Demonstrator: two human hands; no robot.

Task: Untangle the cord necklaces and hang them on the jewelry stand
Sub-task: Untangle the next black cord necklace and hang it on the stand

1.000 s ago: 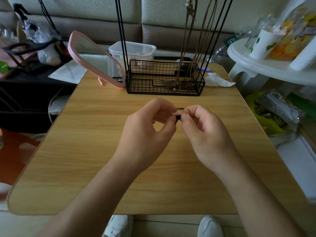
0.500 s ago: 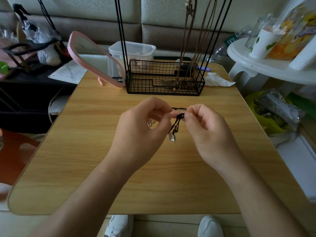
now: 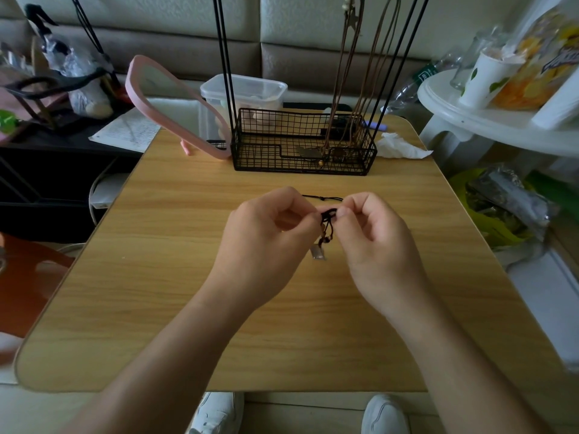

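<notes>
Both hands work above the wooden table [image 3: 156,277], near its centre. Left hand [image 3: 266,245] and right hand [image 3: 376,242] each pinch the black cord necklace [image 3: 327,219] between thumb and forefinger, remaining fingers curled; fingertips nearly touching. The knotted bunch sits between the pinches. A silver pendant [image 3: 318,253] dangles below at 6 o'clock, and one strand runs straight across at 12 o'clock.

Jewelry stand [image 3: 300,142] stands at 12 o'clock, well apart, brown cords already hanging on it.

Judgement: loosen, do not pull. Tension would tighten the knot. Keep pinches light, tease one loop open, let the pendant's weight show which strand is free.
</notes>
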